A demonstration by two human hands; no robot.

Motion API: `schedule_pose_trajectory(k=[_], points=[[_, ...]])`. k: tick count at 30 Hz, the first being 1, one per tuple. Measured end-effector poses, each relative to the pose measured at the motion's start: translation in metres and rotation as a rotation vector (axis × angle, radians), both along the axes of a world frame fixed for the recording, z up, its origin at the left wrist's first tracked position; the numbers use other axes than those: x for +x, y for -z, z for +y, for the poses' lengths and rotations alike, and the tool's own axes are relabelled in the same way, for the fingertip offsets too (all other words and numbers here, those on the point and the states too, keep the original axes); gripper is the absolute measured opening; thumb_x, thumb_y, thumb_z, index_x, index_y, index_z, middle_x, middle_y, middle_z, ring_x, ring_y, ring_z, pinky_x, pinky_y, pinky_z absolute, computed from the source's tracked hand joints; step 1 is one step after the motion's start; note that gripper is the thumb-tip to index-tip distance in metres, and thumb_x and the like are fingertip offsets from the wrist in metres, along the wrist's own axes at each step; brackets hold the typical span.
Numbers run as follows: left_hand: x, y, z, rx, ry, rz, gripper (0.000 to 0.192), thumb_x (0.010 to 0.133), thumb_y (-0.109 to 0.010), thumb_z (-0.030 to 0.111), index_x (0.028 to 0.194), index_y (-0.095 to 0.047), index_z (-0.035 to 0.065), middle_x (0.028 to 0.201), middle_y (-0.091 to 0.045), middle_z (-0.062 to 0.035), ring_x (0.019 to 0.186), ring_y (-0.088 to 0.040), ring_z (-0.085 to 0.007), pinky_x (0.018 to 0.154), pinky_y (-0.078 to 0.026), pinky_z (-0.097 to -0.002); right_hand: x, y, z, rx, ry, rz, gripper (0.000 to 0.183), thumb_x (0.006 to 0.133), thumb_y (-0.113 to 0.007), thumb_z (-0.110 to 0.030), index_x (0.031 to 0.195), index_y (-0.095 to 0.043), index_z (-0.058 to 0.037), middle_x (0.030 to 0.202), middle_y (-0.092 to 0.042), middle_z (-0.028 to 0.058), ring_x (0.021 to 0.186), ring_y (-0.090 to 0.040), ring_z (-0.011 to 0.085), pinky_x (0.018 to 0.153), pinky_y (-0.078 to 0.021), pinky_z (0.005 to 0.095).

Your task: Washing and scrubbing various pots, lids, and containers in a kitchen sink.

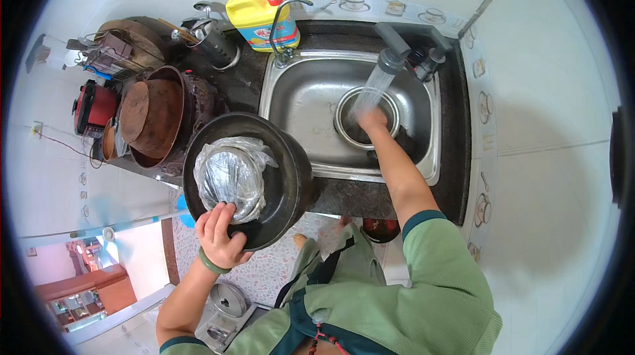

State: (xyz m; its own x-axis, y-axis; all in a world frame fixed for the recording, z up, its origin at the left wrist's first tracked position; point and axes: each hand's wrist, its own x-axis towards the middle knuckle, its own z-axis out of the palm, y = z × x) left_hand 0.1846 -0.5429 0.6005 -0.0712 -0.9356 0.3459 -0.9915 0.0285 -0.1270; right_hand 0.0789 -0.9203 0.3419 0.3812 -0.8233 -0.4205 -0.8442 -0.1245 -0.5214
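Note:
My left hand (221,238) grips the near rim of a large dark pot (283,181), fingers over the edge and touching a round metal item wrapped in clear plastic (230,181) inside it. The pot stands at the counter's front edge, left of the sink. My right hand (372,118) is inside a round stainless steel bowl (342,129) in the steel sink (307,102). Water runs from the grey faucet (392,60) over that hand. Water and blur hide the fingers, so whether they hold anything is unclear.
A thin curved tap (274,28) rises at the sink's back left corner beside a yellow detergent jug (248,13). Left of it stand a steel utensil holder (216,47), stacked brown pots (158,112) and a red cooker (94,107). A tiled wall (540,122) bounds the right side.

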Motion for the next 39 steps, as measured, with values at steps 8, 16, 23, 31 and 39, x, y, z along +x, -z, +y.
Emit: schedule_pose_trajectory(k=[8, 16, 23, 31, 39], points=[[0.004, 0.002, 0.001, 0.022, 0.027, -0.011, 0.04, 0.077, -0.04, 0.043, 0.052, -0.042, 0.0117, 0.107, -0.052, -0.0207, 0.099, -0.05, -0.0319, 0.081, -0.033, -0.0412, 0.015, 0.079, -0.005, -0.126, -0.42, -0.044, 0.036, 0.081, -0.047, -0.03, 0.104, -0.048, -0.0024, 0.106, -0.05, 0.0259, 0.1, -0.048, 0.0398, 0.087, -0.035, 0.049], [0.005, 0.003, 0.004, 0.022, 0.012, 0.002, 0.038, 0.079, -0.037, 0.04, 0.053, -0.041, 0.0124, 0.106, -0.053, -0.0193, 0.097, -0.051, -0.0309, 0.079, -0.035, -0.0389, 0.007, 0.062, 0.025, -0.33, -0.959, 0.095, 0.037, 0.078, -0.05, -0.025, 0.109, -0.05, -0.0052, 0.1, -0.052, 0.0242, 0.099, -0.049, 0.0381, 0.082, -0.04, 0.0464], [0.006, 0.002, -0.003, 0.019, 0.049, -0.013, 0.032, 0.076, -0.039, 0.034, 0.053, -0.04, 0.0122, 0.106, -0.053, -0.0194, 0.097, -0.051, -0.0303, 0.078, -0.035, -0.0383, 0.037, 0.093, -0.025, -0.189, -0.908, 0.2, 0.037, 0.074, -0.053, -0.021, 0.108, -0.051, -0.006, 0.102, -0.053, 0.0236, 0.095, -0.052, 0.0373, 0.076, -0.0437, 0.0463], [-0.003, -0.002, -0.001, 0.041, -0.022, -0.017, 0.024, 0.067, -0.047, 0.031, 0.053, -0.041, 0.0117, 0.107, -0.052, -0.0196, 0.099, -0.05, -0.0325, 0.079, -0.035, -0.0399, 0.016, 0.022, 0.007, -0.716, -1.009, -0.031, 0.029, 0.074, -0.054, -0.019, 0.1, -0.053, -0.0053, 0.098, -0.053, 0.0256, 0.091, -0.053, 0.039, 0.075, -0.0434, 0.0457], [-0.008, 0.0, -0.005, 0.027, -0.026, 0.024, 0.026, 0.057, -0.054, 0.034, 0.052, -0.043, 0.0116, 0.109, -0.05, -0.0217, 0.1, -0.049, -0.034, 0.081, -0.034, -0.0398, 0.032, 0.093, -0.022, -0.134, -0.464, -0.125, 0.023, 0.08, -0.045, -0.022, 0.09, -0.056, -0.005, 0.089, -0.058, 0.0194, 0.088, -0.056, 0.0342, 0.074, -0.044, 0.043]])
